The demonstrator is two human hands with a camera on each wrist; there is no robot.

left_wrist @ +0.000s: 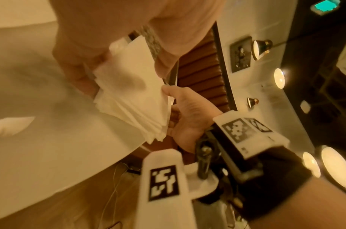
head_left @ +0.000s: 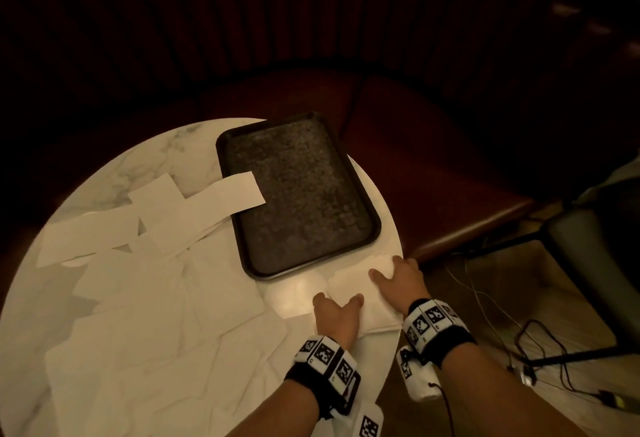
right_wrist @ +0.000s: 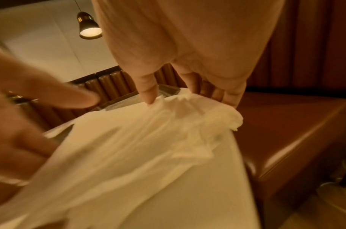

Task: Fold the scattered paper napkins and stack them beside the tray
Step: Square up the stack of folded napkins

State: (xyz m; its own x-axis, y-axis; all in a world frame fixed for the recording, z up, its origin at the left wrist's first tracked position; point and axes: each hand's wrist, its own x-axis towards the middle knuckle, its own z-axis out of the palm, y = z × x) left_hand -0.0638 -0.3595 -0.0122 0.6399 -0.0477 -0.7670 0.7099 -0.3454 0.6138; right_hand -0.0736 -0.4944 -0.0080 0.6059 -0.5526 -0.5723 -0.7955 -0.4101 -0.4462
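On my head view, a round white marble table fills the lower left of the frame. Scattered paper napkins cover its left half: thin, flat, white rectangles overlapping so much that I cannot count them. One strip reaches over the left rim of the single dark tray, a rounded rectangle with a pebbled floor, in the centre of the frame.

Just below the tray's near right corner lies the stack of folded napkins, soft and layered, close to the table edge. My left hand rests on its lower left edge, thumb and forefinger spread; I cannot tell whether they pinch it. My right hand lies on its right side, fingers fairly straight, tips pressing the rumpled far corner.

To the right, a brown leather bench curves round the table, with a dark chair and loose cables on the wood floor.
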